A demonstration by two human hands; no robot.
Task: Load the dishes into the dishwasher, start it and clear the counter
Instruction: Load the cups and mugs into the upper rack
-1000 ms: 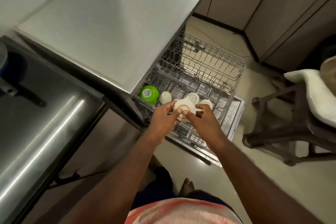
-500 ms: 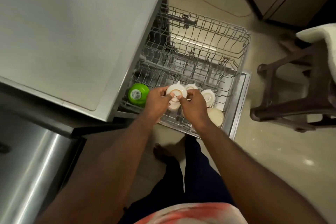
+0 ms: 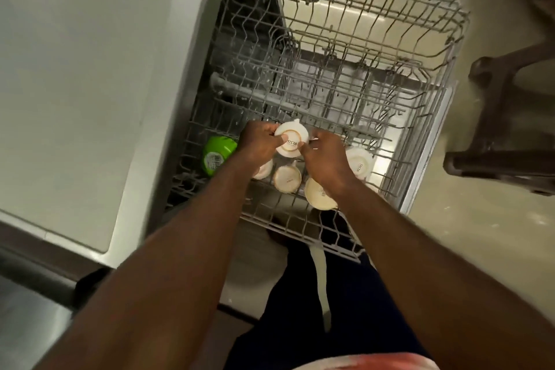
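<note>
Near the middle of the frame, we have brought the white cup [image 3: 289,141] down to the rack [image 3: 336,90], bottom up. Our left grip [image 3: 258,144] and right grip [image 3: 326,159] both pinch it; we can soon let go.

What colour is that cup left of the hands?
The cup is bright green; the head view shows it.

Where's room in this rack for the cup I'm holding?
The rack is bare across its far half, beyond the white cup in your left hand and right hand. The near row is crowded: green cup, then upturned cups.
</note>
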